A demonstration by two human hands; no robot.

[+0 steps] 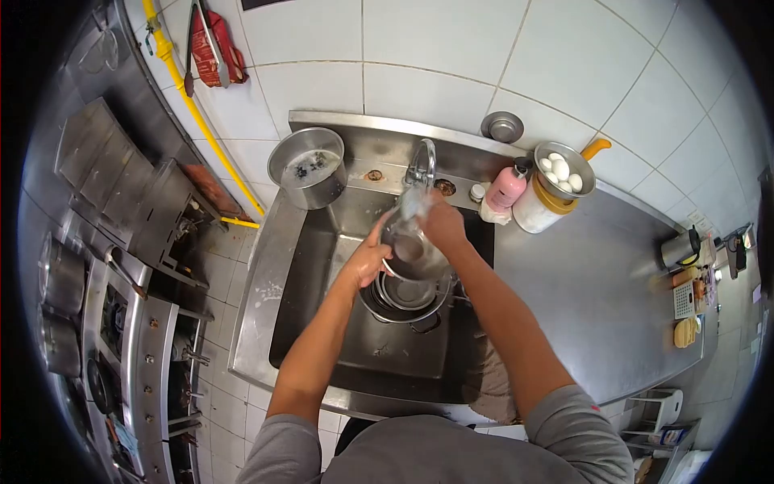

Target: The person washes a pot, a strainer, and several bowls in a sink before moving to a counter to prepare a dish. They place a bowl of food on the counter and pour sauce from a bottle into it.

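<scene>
My left hand (368, 260) is closed on the rim of a metal bowl (405, 248), tilted over the sink (403, 355). Across the bowl's upper side reaches my right hand (443, 226), its fingers bent and blurred. By those fingers is a pale, whitish thing (414, 203), too smeared to name; it lies just below the faucet (426, 153). Beneath the bowl, nested metal bowls (407, 294) sit inside a larger pot with a side handle (426, 325), on the sink floor.
A large pot (321, 189) with cloudy liquid stands at the sink's back left corner. Back right are a pink pump bottle (506, 192) and a bowl of eggs (582, 161) on a white container (538, 208). A steel counter (580, 298) extends right; a stove (137, 347) stands left.
</scene>
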